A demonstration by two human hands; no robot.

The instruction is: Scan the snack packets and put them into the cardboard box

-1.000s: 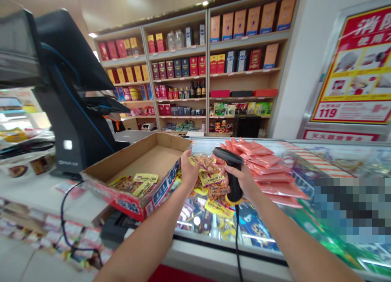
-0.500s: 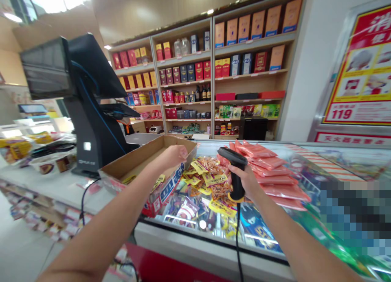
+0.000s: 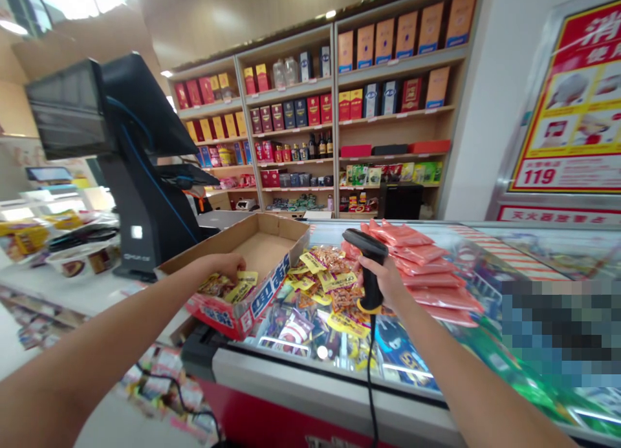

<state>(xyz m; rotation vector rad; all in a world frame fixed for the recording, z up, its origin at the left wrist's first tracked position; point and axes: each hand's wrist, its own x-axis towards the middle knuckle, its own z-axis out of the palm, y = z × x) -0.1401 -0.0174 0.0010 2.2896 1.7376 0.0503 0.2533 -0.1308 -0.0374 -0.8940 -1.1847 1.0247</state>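
Observation:
My left hand reaches into an open cardboard box, fingers curled down onto a yellow-topped snack packet; the fingertips are partly hidden. More such packets lie in the near left part of the box. In my right hand is a black barcode scanner, gripped by its handle and held upright over the glass counter, with its cord hanging over the front edge. Beside the box, just left of the scanner, a loose pile of snack packets lies on the counter.
Stacked pink-orange plastic packs lie right of the scanner. A dark point-of-sale terminal stands behind the box at left, near some bowls. Shelves of boxed goods line the back wall. A red and yellow poster hangs at right.
My left hand has moved left and down from above the box's right end to the packets inside it. My right hand still holds the scanner in nearly the same place.

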